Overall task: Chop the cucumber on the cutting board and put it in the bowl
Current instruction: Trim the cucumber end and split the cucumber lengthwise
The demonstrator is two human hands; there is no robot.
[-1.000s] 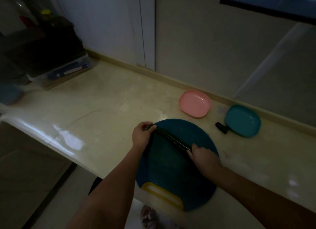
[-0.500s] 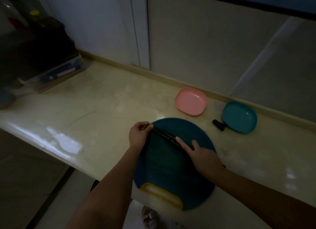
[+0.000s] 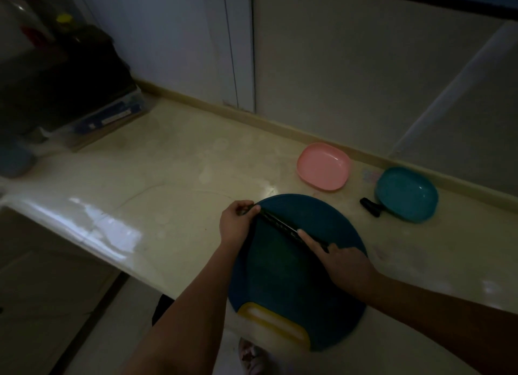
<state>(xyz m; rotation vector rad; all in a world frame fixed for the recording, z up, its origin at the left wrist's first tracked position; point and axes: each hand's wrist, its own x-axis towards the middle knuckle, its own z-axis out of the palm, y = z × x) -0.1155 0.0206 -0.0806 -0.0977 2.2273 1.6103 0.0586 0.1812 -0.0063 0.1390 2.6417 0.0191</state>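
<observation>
Dim, underexposed; window glare on countertop.

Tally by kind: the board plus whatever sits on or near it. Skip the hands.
Bowls: 2 (pink bowl, teal bowl)
Cutting board: 1
Cucumber: 1
Small black object: 1, too dark to identify
Total: 5
</observation>
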